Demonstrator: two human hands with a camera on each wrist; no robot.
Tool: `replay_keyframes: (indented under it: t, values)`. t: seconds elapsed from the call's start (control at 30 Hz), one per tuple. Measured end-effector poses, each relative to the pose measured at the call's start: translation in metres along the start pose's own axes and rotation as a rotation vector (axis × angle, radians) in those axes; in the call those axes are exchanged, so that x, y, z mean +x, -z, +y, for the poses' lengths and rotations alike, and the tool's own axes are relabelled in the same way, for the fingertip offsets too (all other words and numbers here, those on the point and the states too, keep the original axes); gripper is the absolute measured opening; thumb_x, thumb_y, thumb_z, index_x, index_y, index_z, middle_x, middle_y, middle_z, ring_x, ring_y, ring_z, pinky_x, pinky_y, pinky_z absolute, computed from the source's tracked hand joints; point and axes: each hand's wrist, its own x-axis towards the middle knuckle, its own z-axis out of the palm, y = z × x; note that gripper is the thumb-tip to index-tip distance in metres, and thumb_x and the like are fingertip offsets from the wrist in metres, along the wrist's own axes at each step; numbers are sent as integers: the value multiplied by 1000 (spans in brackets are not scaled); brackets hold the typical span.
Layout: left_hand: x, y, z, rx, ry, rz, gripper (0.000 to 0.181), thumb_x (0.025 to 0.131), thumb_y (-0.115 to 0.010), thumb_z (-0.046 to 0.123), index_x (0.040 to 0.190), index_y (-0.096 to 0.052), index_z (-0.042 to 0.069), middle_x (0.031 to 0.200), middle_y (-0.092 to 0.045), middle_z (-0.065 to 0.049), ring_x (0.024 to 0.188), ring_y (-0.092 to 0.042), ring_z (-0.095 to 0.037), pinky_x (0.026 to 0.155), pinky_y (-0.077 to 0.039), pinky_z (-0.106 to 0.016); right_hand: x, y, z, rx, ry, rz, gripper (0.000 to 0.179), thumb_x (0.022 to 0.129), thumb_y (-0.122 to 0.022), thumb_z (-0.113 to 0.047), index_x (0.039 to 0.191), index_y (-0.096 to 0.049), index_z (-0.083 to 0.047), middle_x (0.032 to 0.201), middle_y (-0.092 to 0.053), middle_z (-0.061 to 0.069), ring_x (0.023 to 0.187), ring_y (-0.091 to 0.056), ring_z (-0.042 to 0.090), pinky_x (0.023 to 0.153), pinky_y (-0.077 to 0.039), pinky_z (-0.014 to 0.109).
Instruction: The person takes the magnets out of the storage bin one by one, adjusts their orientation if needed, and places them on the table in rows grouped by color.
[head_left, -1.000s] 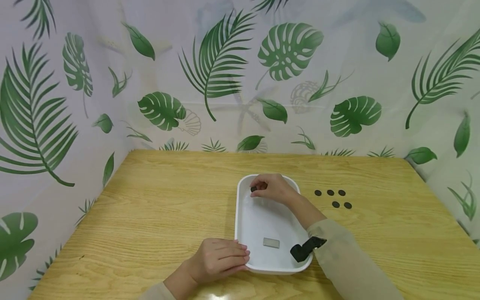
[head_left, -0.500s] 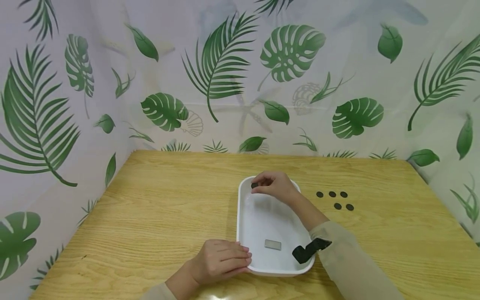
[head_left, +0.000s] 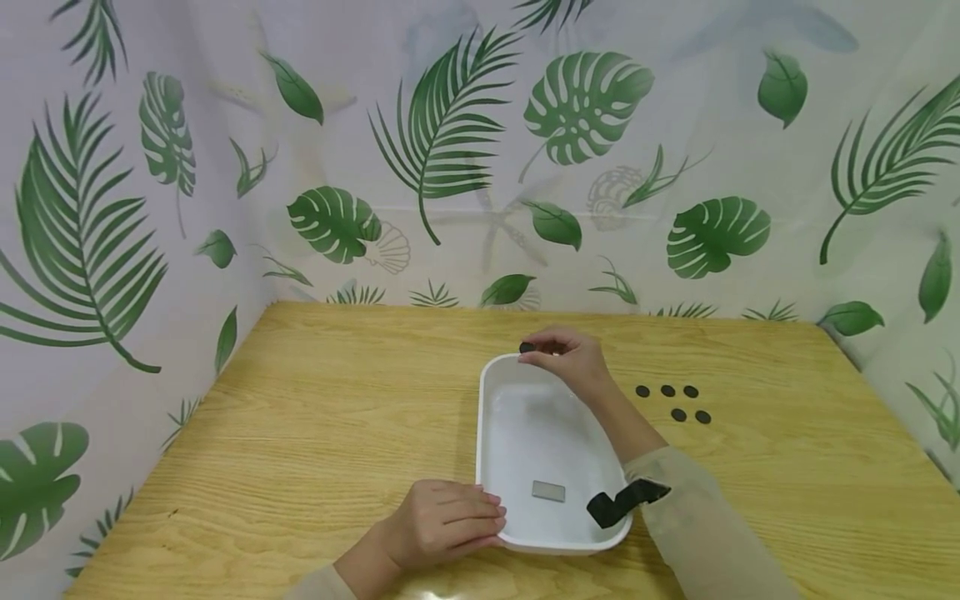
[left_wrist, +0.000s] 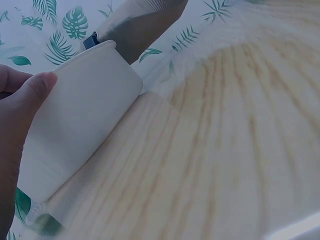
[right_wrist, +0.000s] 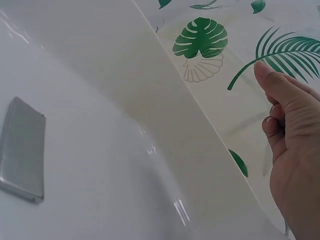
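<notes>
A white, deep-walled tray point(head_left: 481, 433) stands on the table, in the middle right of the head view. My left hand point(head_left: 448, 521) holds its near left corner; in the left wrist view the thumb point(left_wrist: 41, 86) lies against the outer wall near the rim. Between thumb and fingertips my right hand point(head_left: 570, 358) pinches a small black disc point(head_left: 527, 347) above the tray's far rim. From the right wrist camera that disc cannot be made out. Inside the tray lies a small grey rectangular block point(head_left: 548, 491), near the close end; the right wrist view shows this block point(right_wrist: 22, 150) too.
Several black discs point(head_left: 667, 391) lie in two short rows on the wooden table point(head_left: 337, 400), right of the tray. A leaf-patterned cloth point(head_left: 450, 275) hangs behind and at both sides. The black wrist camera point(head_left: 626, 502) sits over the tray's right rim.
My right hand has risen with the black disc from inside the tray's far end to above its far rim, shifting slightly right. The left hand stays at the corner.
</notes>
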Motion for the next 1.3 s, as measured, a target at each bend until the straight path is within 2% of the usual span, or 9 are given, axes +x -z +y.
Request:
replay_keyframes:
  t: [0.2, 0.47, 0.83, 1.1, 1.3]
  values:
    - [1, -1, 0, 5, -9, 7, 14, 83, -73, 23, 83, -75, 9, 85, -74, -2, 81, -71, -12, 78, -58, -24, 1, 3, 0, 17, 55, 52, 22, 76, -77, -6, 95, -71, 5, 82, -64, -13, 66, -50, 7, 53, -44, 13]
    - [1, -1, 1, 8, -11, 4, 14, 84, -73, 24, 83, -75, 10, 85, -74, -2, 82, -71, -12, 79, -57, -24, -1, 6, -4, 39, -12, 51, 26, 77, -77, -9, 98, -70, 6, 86, -66, -12, 71, -60, 5, 60, -53, 14]
    - [-1, -3, 2, 4, -20, 6, 14, 83, -74, 23, 84, -75, 9, 86, -74, -3, 82, -71, -12, 81, -57, -25, 2, 14, -18, 73, -34, 26, 27, 77, -76, -4, 98, -68, 10, 82, -65, -12, 70, -61, 4, 59, -54, 14]
    - [4, 0, 0, 15, -47, 23, 13, 84, -73, 22, 82, -74, 9, 83, -74, -2, 79, -71, -11, 77, -58, -24, 10, 19, -28, 120, 75, 52, 24, 75, -74, 6, 97, -66, 14, 82, -66, -11, 71, -62, 6, 61, -54, 15]
    - [9, 2, -1, 20, -54, 27, 13, 84, -73, 22, 81, -74, 10, 81, -73, -2, 77, -71, -11, 75, -59, -23, 13, 25, -32, 171, 117, 27, 25, 76, -74, 6, 97, -65, 15, 83, -68, -8, 71, -65, 8, 61, -56, 17]
